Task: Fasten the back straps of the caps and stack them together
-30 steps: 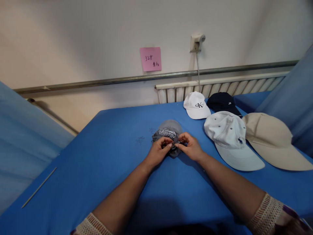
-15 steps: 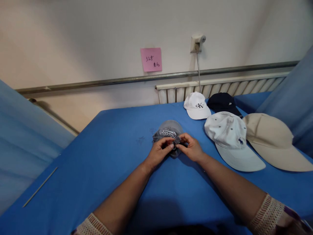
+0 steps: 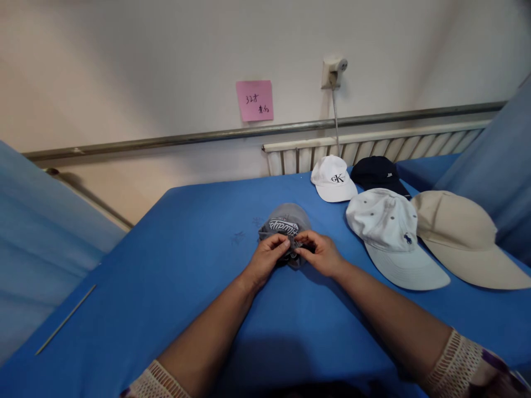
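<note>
At the frame's centre, a grey cap [image 3: 286,214] is pinched at its lower edge by the left hand [image 3: 267,258] and right hand [image 3: 323,254]; its lettering is seen just above both.

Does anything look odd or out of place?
Dark squiggly marks mar the otherwise plain blue cover left of the gray cap. A thin stick lies alone near the left edge, far from that cap.

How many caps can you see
5: gray cap held by left hand and right hand, centre; white cap and navy cap, back right; pale cap and beige cap in front of them.
</note>
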Tool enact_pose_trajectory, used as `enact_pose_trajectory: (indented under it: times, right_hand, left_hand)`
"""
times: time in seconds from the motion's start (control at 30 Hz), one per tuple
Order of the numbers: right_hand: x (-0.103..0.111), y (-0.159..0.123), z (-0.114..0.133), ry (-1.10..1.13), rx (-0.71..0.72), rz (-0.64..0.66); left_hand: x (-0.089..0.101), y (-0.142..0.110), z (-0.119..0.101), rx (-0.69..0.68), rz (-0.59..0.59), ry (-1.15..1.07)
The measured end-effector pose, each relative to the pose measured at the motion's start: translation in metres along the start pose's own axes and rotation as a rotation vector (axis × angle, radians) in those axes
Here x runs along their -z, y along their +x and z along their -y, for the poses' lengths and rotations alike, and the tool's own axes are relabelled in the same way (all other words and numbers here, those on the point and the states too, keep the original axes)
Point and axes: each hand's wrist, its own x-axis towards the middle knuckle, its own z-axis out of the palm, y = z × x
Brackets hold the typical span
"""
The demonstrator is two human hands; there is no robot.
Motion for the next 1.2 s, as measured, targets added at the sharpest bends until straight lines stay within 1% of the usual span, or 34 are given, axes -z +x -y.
enact_pose_trajectory:
  times: [0.13, 0.2, 0.33, 0.5, 0.67, 0.87, 1.0, 1.2]
  right_hand:
    - [0.0009, 0.0002, -0.0007, 0.207, -0.066, 0.074]
    - [0.002, 0.001, -0.0022, 0.275, -0.084, 0.093]
    - [0.0045, 0.0035, -0.0031, 0.33, -0.101, 0.1]
    - [0.0065, 0.0052, 0.0036, 0.351, -0.102, 0.092]
    - [0.0058, 0.0048, 0.0063, 0.395, -0.085, 0.084]
    - [0.0037, 0.003, 0.0051, 0.335, -0.086, 0.075]
    - [0.0031, 0.002, 0.0063, 0.283, -0.075, 0.091]
    - [0.0008, 0.0006, 0.0028, 0.221, -0.07, 0.085]
  left_hand:
    - [0.0041, 0.0026, 0.0017, 0.034, -0.025, -0.032]
    - [0.0059, 0.004, 0.0027, 0.038, -0.033, -0.051]
    - [0.0057, 0.0038, 0.0017, 0.056, -0.02, -0.105]
    - [0.0019, 0.0002, -0.0021, 0.091, 0.011, -0.19]
    - [-0.0007, -0.0023, -0.0038, 0.075, 0.044, -0.219]
    - [-0.0016, -0.003, -0.0042, 0.085, 0.061, -0.202]
    - [-0.0022, -0.0022, -0.0027, 0.085, 0.032, -0.151]
    - [-0.0019, -0.0002, 0.0031, 0.015, 0.001, -0.025]
